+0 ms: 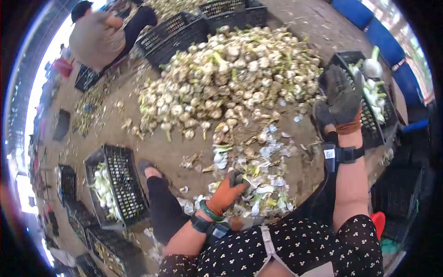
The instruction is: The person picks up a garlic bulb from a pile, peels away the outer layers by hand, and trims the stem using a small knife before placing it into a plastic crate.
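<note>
Head view: I am seeing the right hand (344, 94) hanging open over the crate (374, 131) of garlic (371, 69), which I think is sitting close for easy reaching. The left hand (225, 193) is curling shut by the peels (258, 184); I cannot tell around what. The wrist tag (329, 153) is looking too small for reading.

A single head-worn camera looks forward and steeply down through a fisheye lens, its round frame rimmed in black. The wearer's left hand (226, 191) and right hand (344, 94) sit close to the lens, low and to the right. The garlic pile (230, 78) on the floor (161, 147) lies farther ahead, and a seated person (97, 39) appears small at top left.
</note>
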